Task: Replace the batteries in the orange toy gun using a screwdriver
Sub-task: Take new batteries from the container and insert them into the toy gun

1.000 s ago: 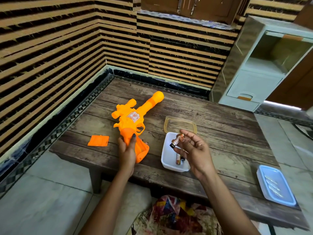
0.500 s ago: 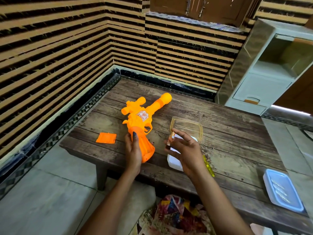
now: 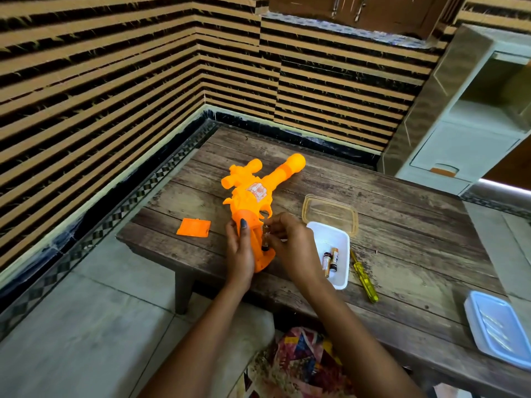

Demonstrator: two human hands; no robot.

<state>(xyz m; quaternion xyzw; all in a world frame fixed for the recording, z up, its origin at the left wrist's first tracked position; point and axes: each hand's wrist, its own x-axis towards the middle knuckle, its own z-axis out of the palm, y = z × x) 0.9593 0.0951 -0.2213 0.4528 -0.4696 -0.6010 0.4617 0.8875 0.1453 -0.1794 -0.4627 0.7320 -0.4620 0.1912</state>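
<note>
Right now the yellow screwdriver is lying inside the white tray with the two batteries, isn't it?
Not quite. In the head view the yellow screwdriver lies on the wooden table, beside the white tray on its right; the two batteries are inside the tray.

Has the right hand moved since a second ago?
Yes. The right hand has left the white tray and gone leftward to the handle of the orange toy gun, pinching a battery there.
</note>
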